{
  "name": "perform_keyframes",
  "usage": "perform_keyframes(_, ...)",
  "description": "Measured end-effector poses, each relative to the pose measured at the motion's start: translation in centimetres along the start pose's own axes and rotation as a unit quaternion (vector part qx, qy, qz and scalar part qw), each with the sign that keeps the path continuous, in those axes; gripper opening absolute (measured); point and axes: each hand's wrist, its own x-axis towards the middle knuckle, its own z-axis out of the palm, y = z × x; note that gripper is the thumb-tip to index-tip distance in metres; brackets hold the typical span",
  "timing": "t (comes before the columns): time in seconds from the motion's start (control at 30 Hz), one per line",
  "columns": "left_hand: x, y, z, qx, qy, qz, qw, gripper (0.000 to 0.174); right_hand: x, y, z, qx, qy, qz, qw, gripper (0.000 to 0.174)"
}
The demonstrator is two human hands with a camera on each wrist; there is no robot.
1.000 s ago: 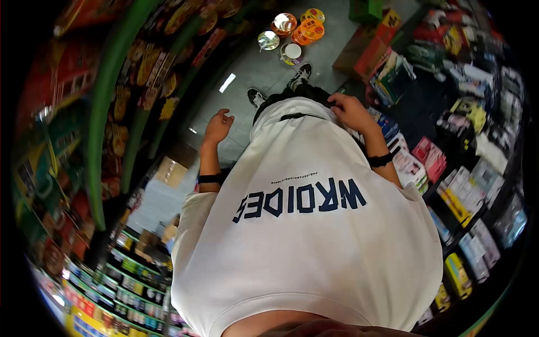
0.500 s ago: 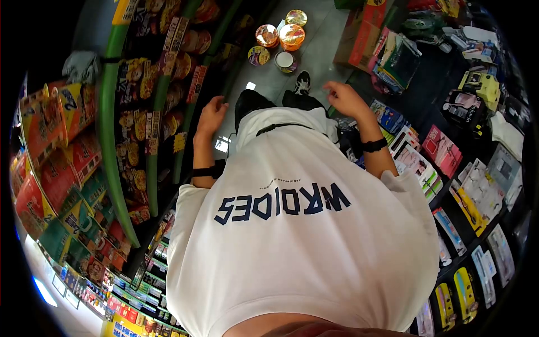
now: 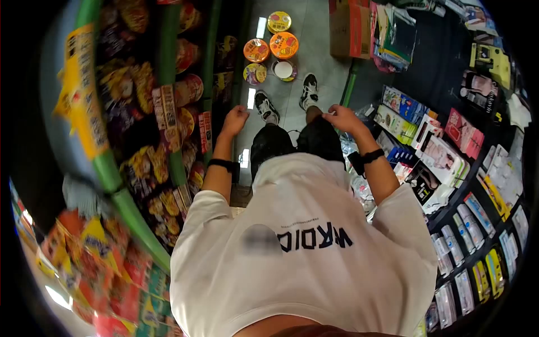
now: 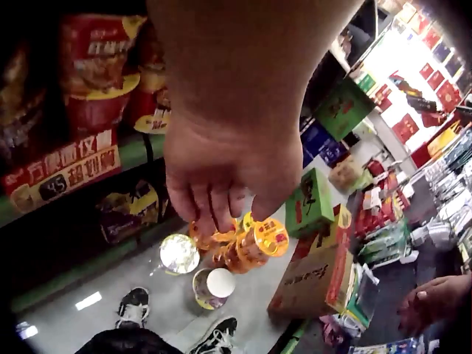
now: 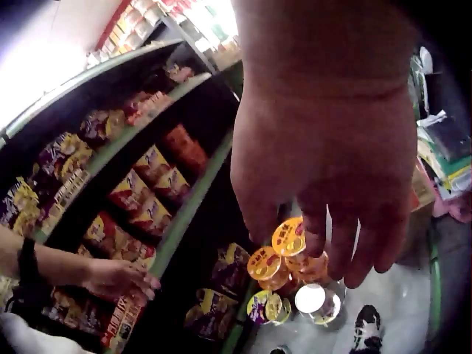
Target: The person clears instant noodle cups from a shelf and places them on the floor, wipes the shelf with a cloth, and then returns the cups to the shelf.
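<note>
Both hands hang in front of the body with nothing in them. In the head view the left hand (image 3: 235, 120) is on the shelf side, its fingers loosely bent. The right hand (image 3: 343, 119) hangs near the right thigh, fingers relaxed. On the floor beyond the shoes stand several instant noodle tubs: a larger orange-lidded tub (image 3: 284, 45), another orange-lidded tub (image 3: 256, 50), a yellow-lidded tub (image 3: 279, 21), a purple-and-yellow tub (image 3: 255, 73) and a tub with a white round top (image 3: 284, 69). In both wrist views, fingers overlap the group from above without touching it.
Green-edged shelves (image 3: 115, 185) of packaged noodles run along the left. A cardboard box (image 3: 349, 28) stands at the far right of the aisle, beside stacked folders (image 3: 393, 36). Dark shelving with packaged goods (image 3: 443, 157) lines the right. Black-and-white shoes (image 3: 309, 91) stand on the grey floor.
The head view has swung, and the tubs sit lower and more upright in it. Both shoes now show close before the tubs, after a step. Both hands stay empty.
</note>
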Motion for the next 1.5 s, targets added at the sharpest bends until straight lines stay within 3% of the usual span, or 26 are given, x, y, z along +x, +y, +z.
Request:
perform_keyframes(0.13, 9.0, -4.1, 0.0, 0.009, -0.079, -0.097, 0.992, 0.047, 8.5, 2.3, 7.8, -0.084, -0.082, 0.002, 0.993, 0.064)
perform_keyframes(0.23, 15.7, -5.5, 1.1, -0.047, 0.010, -0.081, 0.996, 0.057, 18.0, 4.8, 12.9, -0.005, -0.126, 0.000, 0.992, 0.069)
perform_keyframes(0.37, 23.9, -7.5, 3.2, -0.105, 0.037, -0.174, 0.978, 0.084, 35.7, 12.8, 18.1, 0.101, -0.117, 0.051, 0.987, 0.073)
perform_keyframes(0.4, 26.0, -8.9, 4.1, -0.102, 0.039, -0.180, 0.978, 0.084, 37.3, 11.8, 17.1, 0.110, -0.053, 0.008, 0.993, 0.056)
perform_keyframes(0.43, 27.8, -10.2, 4.9, -0.109, 0.046, -0.225, 0.967, 0.080, 44.0, 19.0, 21.5, 0.100, 0.036, -0.067, 0.992, 0.041)
perform_keyframes(0.47, 29.6, -12.0, 5.8, -0.118, 0.052, -0.270, 0.954, 0.076, 45.8, 18.4, 21.2, 0.235, 0.093, 0.059, 0.966, 0.038)
perform_keyframes(0.57, 33.1, -17.3, 7.4, -0.308, 0.001, -0.214, 0.927, 0.070, 52.7, 23.1, 23.5, 0.229, 0.066, 0.041, 0.970, 0.046)
perform_keyframes(0.6, 33.5, -17.0, 7.4, -0.377, -0.018, -0.219, 0.900, 0.054, 52.4, 21.6, 23.3, 0.228, 0.057, 0.042, 0.971, 0.046)
perform_keyframes(0.67, 36.0, -22.5, 8.0, -0.453, -0.063, -0.189, 0.869, 0.045, 48.6, 15.2, 19.7, 0.328, -0.047, 0.167, 0.929, 0.054)
perform_keyframes(0.73, 37.4, -24.1, 8.6, -0.561, -0.102, -0.148, 0.808, 0.032, 49.3, 17.9, 21.2, 0.373, -0.067, 0.136, 0.915, 0.055)
perform_keyframes(0.8, 38.7, -26.7, 8.7, -0.561, -0.087, -0.166, 0.806, 0.034, 48.8, 17.2, 20.5, 0.424, -0.120, 0.096, 0.892, 0.057)
perform_keyframes(0.9, 38.4, -25.4, 8.0, -0.555, -0.079, -0.174, 0.810, 0.042, 57.1, 37.8, 30.6, 0.726, -0.106, -0.042, 0.678, 0.048)
perform_keyframes(0.93, 37.6, -23.4, 7.5, -0.502, -0.082, -0.181, 0.842, 0.032, 57.6, 37.5, 31.1, 0.726, -0.105, -0.043, 0.679, 0.048)
perform_keyframes(0.97, 37.1, -21.7, 7.2, -0.446, -0.086, -0.187, 0.871, 0.023, 57.9, 36.7, 32.2, 0.507, -0.056, -0.156, 0.846, 0.049)
perform_keyframes(1.0, 36.9, -20.1, 7.8, -0.471, -0.068, -0.128, 0.870, 0.020, 58.3, 35.8, 33.3, 0.242, -0.004, -0.254, 0.936, 0.050)
perform_keyframes(1.03, 37.1, -19.8, 7.7, -0.472, -0.070, -0.127, 0.870, 0.020, 58.4, 34.8, 34.0, -0.046, 0.048, -0.329, 0.942, 0.051)
perform_keyframes(1.07, 37.3, -19.7, 7.3, -0.423, -0.076, -0.171, 0.887, 0.041, 57.8, 33.9, 34.2, -0.131, 0.108, -0.311, 0.935, 0.052)
perform_keyframes(1.1, 37.5, -19.7, 7.1, -0.371, -0.081, -0.213, 0.900, 0.063, 56.8, 32.5, 33.8, -0.132, 0.109, -0.310, 0.935, 0.052)
perform_keyframes(1.17, 37.9, -19.9, 7.4, -0.387, -0.121, -0.173, 0.898, 0.071, 54.0, 28.3, 31.6, 0.218, 0.043, -0.242, 0.944, 0.055)
perform_keyframes(1.2, 37.5, -19.7, 7.7, -0.394, -0.127, -0.155, 0.897, 0.074, 52.3, 26.0, 30.2, 0.385, 0.007, -0.196, 0.902, 0.057)
perform_keyframes(1.23, 37.2, -19.4, 7.8, -0.401, -0.130, -0.136, 0.896, 0.078, 50.6, 23.2, 28.3, 0.387, 0.006, -0.195, 0.901, 0.057)
perform_keyframes(1.3, 36.6, -18.7, 8.0, -0.379, -0.152, -0.108, 0.907, 0.084, 48.3, 18.6, 24.6, 0.364, -0.117, 0.064, 0.922, 0.056)
perform_keyframes(1.33, 36.0, -18.2, 8.2, -0.381, -0.166, -0.076, 0.907, 0.087, 50.5, 25.3, 29.4, 0.124, 0.047, -0.240, 0.962, 0.047)
perform_keyframes(1.37, 35.0, -17.4, 8.5, -0.383, -0.181, -0.046, 0.905, 0.089, 49.2, 24.3, 28.6, 0.126, 0.046, -0.238, 0.962, 0.047)
perform_keyframes(1.43, 32.7, -16.1, 8.8, -0.388, -0.173, -0.051, 0.904, 0.091, 45.3, 20.2, 25.5, 0.462, -0.056, 0.015, 0.885, 0.045)
perform_keyframes(1.5, 31.2, -16.2, 9.5, -0.377, -0.179, -0.019, 0.909, 0.092, 43.8, 20.8, 24.7, 0.416, -0.080, -0.007, 0.906, 0.045)
